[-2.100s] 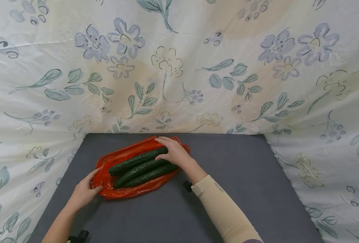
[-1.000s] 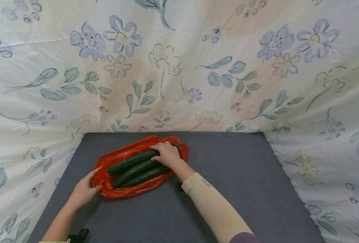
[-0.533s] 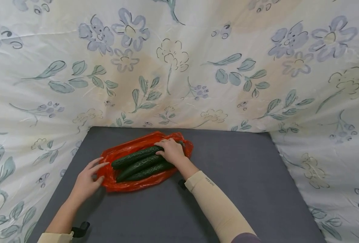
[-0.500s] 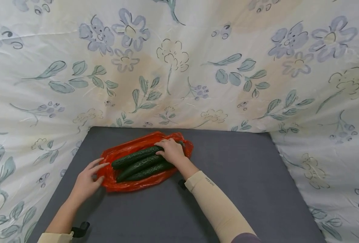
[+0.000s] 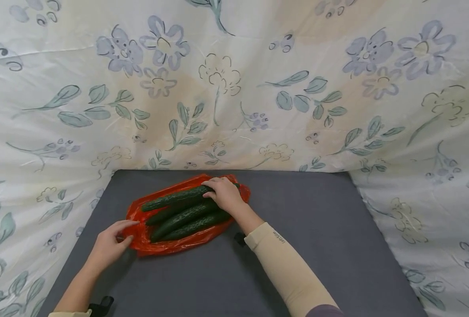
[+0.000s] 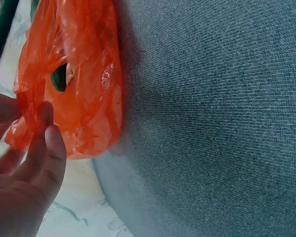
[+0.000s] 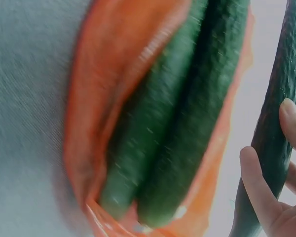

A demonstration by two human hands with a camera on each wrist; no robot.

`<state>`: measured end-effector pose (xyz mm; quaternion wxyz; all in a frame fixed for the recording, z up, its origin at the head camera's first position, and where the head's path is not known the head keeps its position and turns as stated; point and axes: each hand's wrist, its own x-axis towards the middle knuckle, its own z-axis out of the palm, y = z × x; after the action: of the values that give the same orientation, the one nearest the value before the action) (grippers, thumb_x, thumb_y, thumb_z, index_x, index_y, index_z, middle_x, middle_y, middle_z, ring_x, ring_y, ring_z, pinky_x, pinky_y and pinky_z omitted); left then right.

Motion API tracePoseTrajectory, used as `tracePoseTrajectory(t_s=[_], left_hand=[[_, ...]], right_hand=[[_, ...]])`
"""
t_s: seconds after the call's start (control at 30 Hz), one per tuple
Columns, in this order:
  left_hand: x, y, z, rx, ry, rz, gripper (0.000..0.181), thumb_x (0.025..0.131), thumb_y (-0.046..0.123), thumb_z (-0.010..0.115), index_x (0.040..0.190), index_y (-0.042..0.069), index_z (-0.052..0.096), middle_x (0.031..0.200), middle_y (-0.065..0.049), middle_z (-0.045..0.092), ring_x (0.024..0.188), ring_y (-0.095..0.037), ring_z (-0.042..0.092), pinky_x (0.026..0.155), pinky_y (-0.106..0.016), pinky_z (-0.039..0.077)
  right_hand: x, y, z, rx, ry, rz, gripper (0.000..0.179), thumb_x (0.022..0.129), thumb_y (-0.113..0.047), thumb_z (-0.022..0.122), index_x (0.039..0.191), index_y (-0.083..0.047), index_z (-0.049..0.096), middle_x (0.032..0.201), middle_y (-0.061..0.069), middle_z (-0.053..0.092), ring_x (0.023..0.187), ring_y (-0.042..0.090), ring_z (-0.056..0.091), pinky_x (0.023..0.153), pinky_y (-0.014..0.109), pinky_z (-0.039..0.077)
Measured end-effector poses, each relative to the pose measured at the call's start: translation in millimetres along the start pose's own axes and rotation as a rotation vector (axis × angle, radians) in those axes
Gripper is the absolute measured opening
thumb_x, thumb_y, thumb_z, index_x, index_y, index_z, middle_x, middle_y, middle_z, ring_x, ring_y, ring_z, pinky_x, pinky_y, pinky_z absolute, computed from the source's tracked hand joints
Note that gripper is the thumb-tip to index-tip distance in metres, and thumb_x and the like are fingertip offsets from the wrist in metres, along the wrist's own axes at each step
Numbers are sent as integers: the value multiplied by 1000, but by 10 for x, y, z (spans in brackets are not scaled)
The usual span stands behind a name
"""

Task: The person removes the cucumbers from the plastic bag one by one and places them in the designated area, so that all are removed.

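Observation:
An orange-red plastic bag lies spread on the grey table, with dark green cucumbers side by side on it. My right hand grips one more cucumber by its far-right part, raised above the others. In the right wrist view, thumb and fingers wrap round that cucumber, apart from the two cucumbers visible in the bag. At the bag's left end my left hand pinches its edge. The left wrist view shows the thin plastic of the bag between thumb and fingers.
The grey table extends to the right and in front of the bag. Floral cloth hangs behind and along both sides. A black strap piece sits at the left wrist.
The right hand has taken hold of the rear cucumber and lifted it off the others, uncovering another beneath. The left hand loosened from the bag's edge, then pinched it again.

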<state>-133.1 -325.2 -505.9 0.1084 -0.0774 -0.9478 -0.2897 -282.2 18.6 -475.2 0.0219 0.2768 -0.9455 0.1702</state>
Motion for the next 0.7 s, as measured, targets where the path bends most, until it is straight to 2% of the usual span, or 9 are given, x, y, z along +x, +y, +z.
tracePoseTrajectory(t_s=[0.2, 0.53, 0.7], left_hand=[[21, 9, -7, 4, -2, -11, 34, 86, -1, 72, 119, 7, 72, 124, -19, 67, 90, -30, 66, 70, -22, 54], [20, 38, -17, 4, -14, -18, 35, 85, -2, 73, 119, 7, 72, 123, -19, 67, 89, -29, 66, 69, -21, 54], [19, 47, -12, 14, -16, -25, 35, 84, -1, 74, 118, 8, 73, 123, -18, 67, 85, -18, 64, 68, -22, 53]], right_hand=[[-46, 63, -209, 6, 51, -19, 47, 97, -36, 64, 142, -25, 60, 139, 0, 62, 128, 28, 55, 100, 42, 50], [-150, 304, -339, 43, 109, 7, 45, 96, -32, 66, 140, -25, 61, 139, 1, 61, 130, 28, 53, 102, 44, 48], [-230, 439, -419, 79, 115, 42, 45, 97, -30, 65, 141, -24, 60, 143, 1, 59, 131, 30, 51, 104, 46, 47]])
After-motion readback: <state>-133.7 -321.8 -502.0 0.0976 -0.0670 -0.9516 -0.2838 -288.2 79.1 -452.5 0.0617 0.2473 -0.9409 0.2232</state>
